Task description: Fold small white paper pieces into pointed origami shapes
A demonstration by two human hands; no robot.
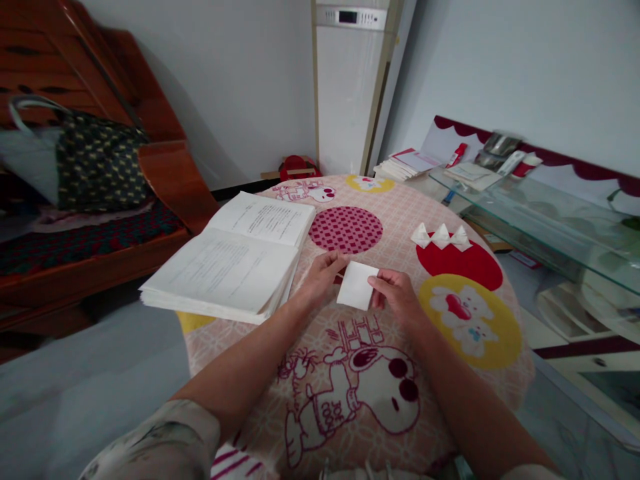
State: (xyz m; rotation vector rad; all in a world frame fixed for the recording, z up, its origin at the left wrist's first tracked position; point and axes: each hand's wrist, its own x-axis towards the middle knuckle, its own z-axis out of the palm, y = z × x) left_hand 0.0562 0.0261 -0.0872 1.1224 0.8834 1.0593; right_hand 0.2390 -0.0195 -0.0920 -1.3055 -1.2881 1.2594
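I have the white paper above the tablecloth, right of the open book and left of the three folded paper pieces. Its long axis runs near to far, far end leaning right, broad face up. The right hand extends from the near right, thumb over the paper's right edge, pinching it. The left hand extends from the near left, fingers bent beside the far-left corner; I cannot tell whether they grip.

Plain white paper, pink tablecloth (cartoon-printed, splashed with red and yellow), dark gold-flecked bag, reddish-brown bench
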